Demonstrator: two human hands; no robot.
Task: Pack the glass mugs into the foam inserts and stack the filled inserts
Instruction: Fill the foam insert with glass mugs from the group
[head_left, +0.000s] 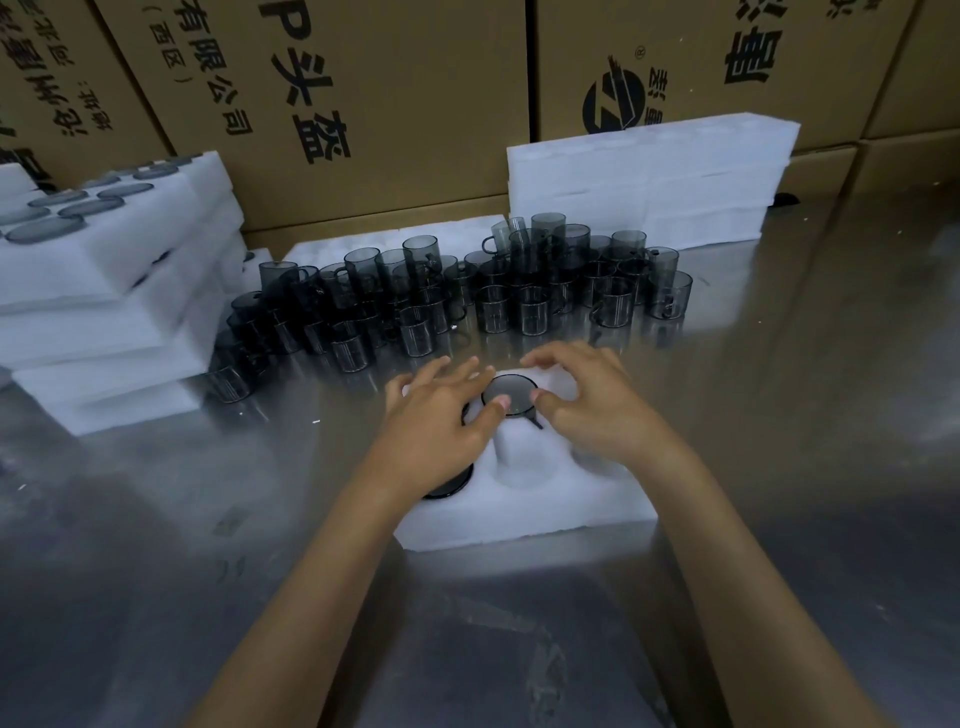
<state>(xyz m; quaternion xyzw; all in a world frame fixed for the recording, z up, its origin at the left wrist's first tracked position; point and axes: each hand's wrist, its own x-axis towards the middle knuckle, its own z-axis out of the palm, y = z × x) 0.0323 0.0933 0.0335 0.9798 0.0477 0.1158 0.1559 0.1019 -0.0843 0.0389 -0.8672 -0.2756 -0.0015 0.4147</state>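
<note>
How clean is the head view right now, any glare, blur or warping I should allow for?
Head view: the shiny steel table throws soft glare and mirrors the smoky grey glass mugs; the white foam insert looks washed out under both hands; the stacked filled inserts blur at the left edge; wide-angle warping tilts the cardboard cartons.

A packing station in a warehouse or factory stockroom. Walled in behind by large brown shipping cartons (363, 104) printed with black Chinese characters and a round company logo (613, 101), stacked close together. Fronted by a bare, reflective metal worktop (779, 467), scuffed and dull in patches. Crowded with dozens of identical smoked glass mugs (467, 296) in one dense batch. Flanked by white foam inserts: a filled stack (114, 312) at the left, empty blanks (649, 182) leaning against the cartons, one more (519, 509) lying flat up front.
</note>
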